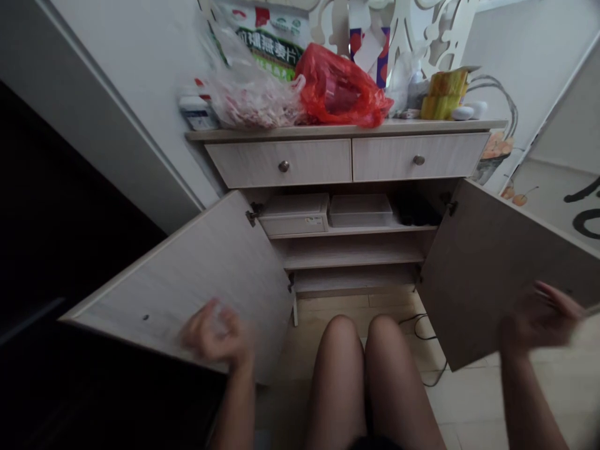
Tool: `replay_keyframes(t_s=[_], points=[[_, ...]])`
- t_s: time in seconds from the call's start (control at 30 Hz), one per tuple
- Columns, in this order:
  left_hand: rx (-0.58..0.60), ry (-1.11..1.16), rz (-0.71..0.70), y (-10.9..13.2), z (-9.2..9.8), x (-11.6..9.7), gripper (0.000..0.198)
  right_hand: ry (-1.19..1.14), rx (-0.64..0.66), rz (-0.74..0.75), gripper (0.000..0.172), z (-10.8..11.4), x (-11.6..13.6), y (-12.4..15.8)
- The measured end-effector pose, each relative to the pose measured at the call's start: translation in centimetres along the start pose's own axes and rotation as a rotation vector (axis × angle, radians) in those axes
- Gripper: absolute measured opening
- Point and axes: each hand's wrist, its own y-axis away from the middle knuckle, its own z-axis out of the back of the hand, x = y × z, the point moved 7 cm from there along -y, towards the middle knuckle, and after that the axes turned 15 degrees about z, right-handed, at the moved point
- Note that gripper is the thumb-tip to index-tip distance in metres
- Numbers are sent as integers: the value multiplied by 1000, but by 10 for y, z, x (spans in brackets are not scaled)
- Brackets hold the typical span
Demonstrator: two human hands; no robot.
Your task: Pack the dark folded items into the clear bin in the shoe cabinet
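My left hand (215, 334) is blurred with its fingers curled, just in front of the lower edge of the open left cabinet door (178, 281). My right hand (537, 322) is also blurred, beside the open right cabinet door (487, 269). A pale, thin object (585, 328) shows at the frame's right edge, next to those fingers, but I cannot tell whether the hand holds it. Inside the wood-grain cabinet, a white plastic storage box (293, 214) and a translucent box (360, 210) sit on a shelf (351, 231), out of reach of both hands.
A red plastic bag (340, 87), a clear bag (253, 94) and other packages crowd the cabinet top (347, 130). Two drawers with round metal knobs sit below it. My bare knees (360, 350) are directly before the cabinet, and a black cable (422, 331) lies on the tiled floor.
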Motion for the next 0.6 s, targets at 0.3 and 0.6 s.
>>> replay_keyframes(t_s=[0.3, 0.6], points=[[411, -174, -422, -65, -228, -83, 15, -331, 942, 407, 33, -278, 153, 46], [595, -337, -380, -114, -329, -83, 29, -88, 1292, 508, 26, -404, 145, 74]])
